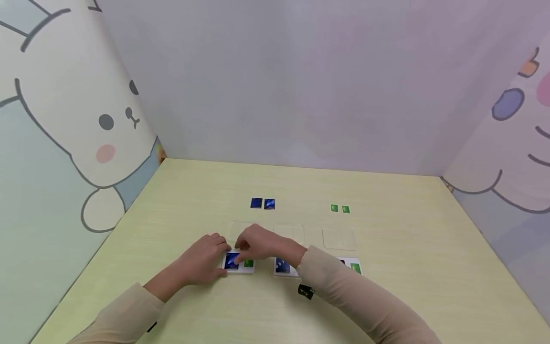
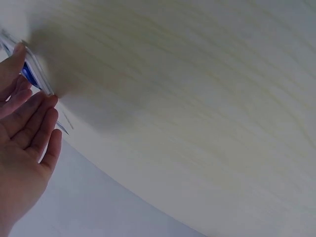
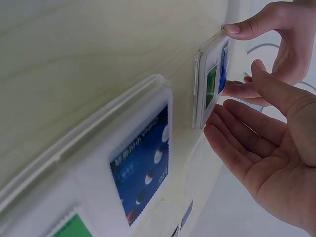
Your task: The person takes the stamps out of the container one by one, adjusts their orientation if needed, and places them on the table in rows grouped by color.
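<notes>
A white stamp case (image 1: 241, 271) lies flat at the front left, with a blue stamp (image 1: 231, 261) and a green stamp (image 1: 248, 263) in it. My left hand (image 1: 204, 260) holds it by its left end, thumb at the near edge and fingers at the far edge. My right hand (image 1: 258, 242) reaches over the same case, its thumb tip at the blue stamp. In the right wrist view the right fingers (image 3: 242, 133) extend along the case's edge, thumb apart from them. Whether that thumb presses the stamp, I cannot tell.
A second case (image 3: 94, 128) with a blue and a green stamp lies to the right. A third case (image 1: 360, 263) is partly behind the right sleeve. Clear plastic covers (image 1: 338, 239) lie beyond. Blue stamps (image 1: 256, 203) and green stamps (image 1: 345, 209) lie farther back.
</notes>
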The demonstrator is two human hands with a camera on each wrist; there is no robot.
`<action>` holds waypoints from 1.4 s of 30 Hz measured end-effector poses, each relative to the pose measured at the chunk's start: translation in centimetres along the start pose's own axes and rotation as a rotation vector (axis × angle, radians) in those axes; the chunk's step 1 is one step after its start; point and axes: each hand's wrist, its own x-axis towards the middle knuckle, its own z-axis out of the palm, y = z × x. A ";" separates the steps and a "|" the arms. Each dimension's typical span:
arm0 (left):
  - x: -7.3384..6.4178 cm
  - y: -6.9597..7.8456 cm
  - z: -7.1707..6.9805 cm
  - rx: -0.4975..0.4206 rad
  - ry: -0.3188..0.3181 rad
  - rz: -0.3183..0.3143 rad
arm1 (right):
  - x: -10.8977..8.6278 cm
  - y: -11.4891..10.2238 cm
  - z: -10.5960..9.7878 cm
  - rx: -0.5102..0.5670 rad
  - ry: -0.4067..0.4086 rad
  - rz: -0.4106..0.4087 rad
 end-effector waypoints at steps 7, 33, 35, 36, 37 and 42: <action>0.1 -0.1 0.1 -0.001 0.008 0.007 | 0.3 -0.3 0.1 -0.027 -0.012 0.013; 0.0 -0.1 0.2 -0.005 0.034 0.037 | 0.8 -2.1 1.3 -0.178 0.060 0.134; 0.1 -0.2 0.2 -0.003 0.039 0.042 | 0.8 -2.2 1.5 -0.200 0.077 0.142; 0.1 -0.2 0.3 -0.003 0.042 0.045 | 0.7 -2.3 1.5 -0.203 0.085 0.148; 0.1 -0.2 0.3 -0.003 0.044 0.047 | 0.7 -2.3 1.6 -0.206 0.091 0.153; 0.1 -0.2 0.3 -0.004 0.031 0.033 | 0.7 -2.3 1.6 -0.206 0.107 0.165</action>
